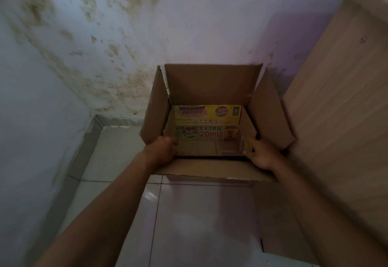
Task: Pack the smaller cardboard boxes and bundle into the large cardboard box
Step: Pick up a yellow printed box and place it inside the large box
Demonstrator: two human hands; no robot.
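Observation:
The large cardboard box [212, 82] stands on the floor against the wall with all its flaps spread open. Inside it sits a smaller open box [210, 133] printed in yellow with "Teh Gelas" and "EXTRA 20mL". My left hand [165, 149] grips the smaller box's left side, fingers curled over the edge. On its right side, my right hand [260, 153] holds the edge with the fingers inside. The large box's near flap [210, 170] lies flat below my wrists. No bundle or other small box is in view.
A stained white wall [94, 56] rises behind and to the left of the box. A light wooden panel [340, 98] stands close on the right. The floor is glossy white tile [189, 214], with a flat piece of cardboard [281, 220] at the lower right.

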